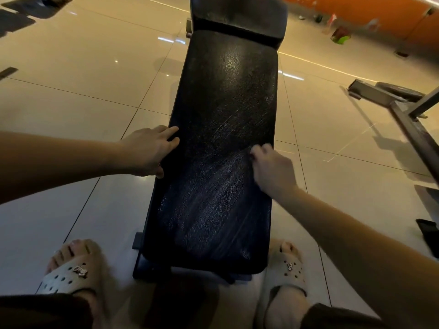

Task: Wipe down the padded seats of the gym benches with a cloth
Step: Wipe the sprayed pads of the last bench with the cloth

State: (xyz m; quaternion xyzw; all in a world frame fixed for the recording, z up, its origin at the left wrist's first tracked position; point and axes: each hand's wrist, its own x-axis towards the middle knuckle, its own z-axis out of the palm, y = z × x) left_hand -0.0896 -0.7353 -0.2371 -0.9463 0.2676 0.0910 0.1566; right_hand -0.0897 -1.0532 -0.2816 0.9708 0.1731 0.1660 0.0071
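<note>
A black padded bench seat [223, 129] runs lengthwise away from the person across a glossy tiled floor [83, 67]; its near end lies between two feet in pale perforated slippers, one [71, 274] at the near left corner, the other [288, 269] at the near right corner. Pale diagonal streaks cross the near half of the seat; the far half shows a patch of glare. Beyond a narrow gap at the far end lies a second pad [237, 13], only partly in view.

The left hand [149, 150] rests on the left edge of the seat about midway along; its fingers lie fairly straight on the top and the thumb lies down against the side, relaxed rather than clenched. The right hand [270, 167] is over the right edge, roughly level with the left; it is knuckles up with the fingers curled under and blurred, and I cannot tell whether they grasp anything.

A dark base foot [137, 241] sticks out under the near left corner; a grey metal frame [408, 119] stands on the floor well to the right; an orange wall [356, 10] borders the far right.
</note>
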